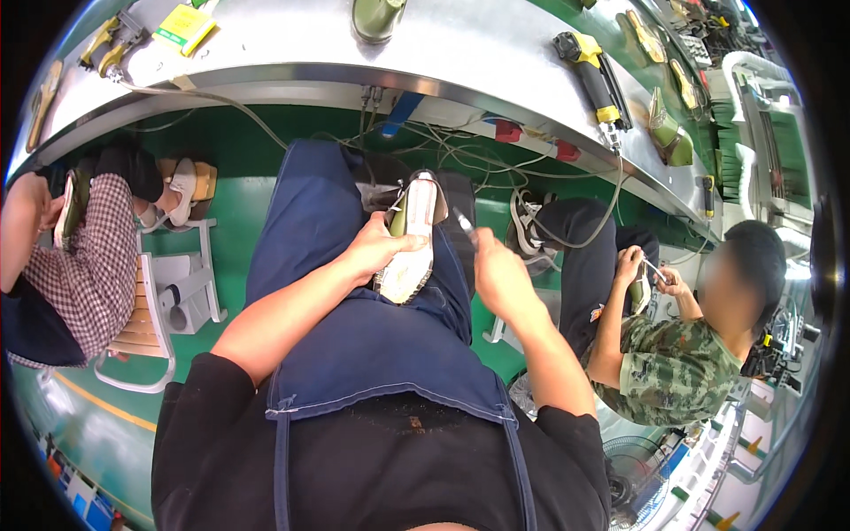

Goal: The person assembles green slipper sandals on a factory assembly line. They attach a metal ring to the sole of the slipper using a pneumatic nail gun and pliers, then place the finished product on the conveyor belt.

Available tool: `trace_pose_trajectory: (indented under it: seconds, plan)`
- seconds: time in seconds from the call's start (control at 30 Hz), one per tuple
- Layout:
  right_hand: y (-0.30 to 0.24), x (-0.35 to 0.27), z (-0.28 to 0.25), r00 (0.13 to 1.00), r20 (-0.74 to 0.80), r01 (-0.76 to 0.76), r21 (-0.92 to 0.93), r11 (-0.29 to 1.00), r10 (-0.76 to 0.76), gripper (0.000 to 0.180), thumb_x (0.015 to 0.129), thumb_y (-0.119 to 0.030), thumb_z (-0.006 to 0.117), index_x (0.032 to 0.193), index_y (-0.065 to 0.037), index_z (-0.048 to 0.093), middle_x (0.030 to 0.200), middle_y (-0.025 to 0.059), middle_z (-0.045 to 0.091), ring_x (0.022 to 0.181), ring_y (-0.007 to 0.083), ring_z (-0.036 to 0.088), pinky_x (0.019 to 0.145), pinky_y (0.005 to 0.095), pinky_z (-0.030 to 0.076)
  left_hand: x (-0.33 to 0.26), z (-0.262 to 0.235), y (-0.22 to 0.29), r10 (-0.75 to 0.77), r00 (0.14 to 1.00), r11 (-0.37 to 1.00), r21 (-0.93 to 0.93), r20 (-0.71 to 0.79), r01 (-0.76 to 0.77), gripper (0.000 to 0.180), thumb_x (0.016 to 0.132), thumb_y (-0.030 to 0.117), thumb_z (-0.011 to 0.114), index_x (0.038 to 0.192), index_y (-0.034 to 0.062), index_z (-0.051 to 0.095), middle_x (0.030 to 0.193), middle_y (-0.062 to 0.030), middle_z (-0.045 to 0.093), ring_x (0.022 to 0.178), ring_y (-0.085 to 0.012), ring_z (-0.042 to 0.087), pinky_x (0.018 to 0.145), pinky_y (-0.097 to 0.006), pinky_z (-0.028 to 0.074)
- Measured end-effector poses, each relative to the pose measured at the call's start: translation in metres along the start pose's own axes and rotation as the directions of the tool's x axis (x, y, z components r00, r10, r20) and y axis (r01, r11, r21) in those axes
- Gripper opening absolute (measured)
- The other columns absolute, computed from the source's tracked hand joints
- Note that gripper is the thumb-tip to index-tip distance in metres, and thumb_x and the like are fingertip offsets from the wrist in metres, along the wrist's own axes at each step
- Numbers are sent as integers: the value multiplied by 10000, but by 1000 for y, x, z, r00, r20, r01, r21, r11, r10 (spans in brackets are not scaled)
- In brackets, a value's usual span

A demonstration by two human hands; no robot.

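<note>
An olive-green shoe on a last lies across my apron-covered lap, its pale underside facing up. My left hand is wrapped round its side, with the thumb laid over the underside. To the right of the shoe, my right hand is closed round a slim hand tool. Its metal end points toward the upper part of the shoe, and the rest is hidden in my fist. I cannot make out the tool's exact kind, or whether it touches the shoe.
A metal workbench runs ahead, bearing a green shoe, two yellow-and-black power tools and a yellow box. Cables hang beneath. Co-workers sit close on both sides, each holding a shoe.
</note>
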State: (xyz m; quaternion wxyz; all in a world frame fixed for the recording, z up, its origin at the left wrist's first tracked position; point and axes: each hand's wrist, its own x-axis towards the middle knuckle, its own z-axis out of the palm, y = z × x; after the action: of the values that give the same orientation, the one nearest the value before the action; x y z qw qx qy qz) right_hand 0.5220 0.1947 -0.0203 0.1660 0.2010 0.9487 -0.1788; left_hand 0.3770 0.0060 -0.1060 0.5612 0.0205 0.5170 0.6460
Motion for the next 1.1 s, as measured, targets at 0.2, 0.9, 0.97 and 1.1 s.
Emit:
trace_pose_trajectory:
  seconds: [0.2,0.9,0.97,1.1]
  plan:
    - [-17,-13,21,993,81,-80,-11,997,80,273,928,58,455,1195,70,511,1119,355,655,1012,531,675,880,570,551,0,-4,-4,-8,1000,1000,16,-10,8,726,842,197,879,1322,-107,427,1177,-217,678,1023,-263,727,897,-376,602]
    - [-38,-9,34,986,81,-141,-87,986,148,172,1029,-88,530,1141,41,509,1035,318,702,959,503,714,841,569,566,-9,-16,-7,0,999,1000,22,-46,1,698,855,177,867,1321,-110,434,1173,-213,677,1023,-255,729,896,-378,599]
    - [-40,-9,33,986,85,-139,-81,987,146,190,1035,-115,544,1137,42,510,1016,319,710,952,502,715,840,572,562,-12,-16,-4,11,999,999,30,-41,-10,675,850,161,864,1314,-115,457,1156,-206,689,1004,-250,733,892,-375,599]
    - [-46,-7,24,985,106,-135,-48,990,139,208,1037,-135,553,1131,46,511,961,323,719,938,505,710,839,582,553,-10,-17,-2,45,999,998,45,-20,-45,656,837,150,868,1296,-124,488,1127,-196,710,972,-235,740,875,-367,601]
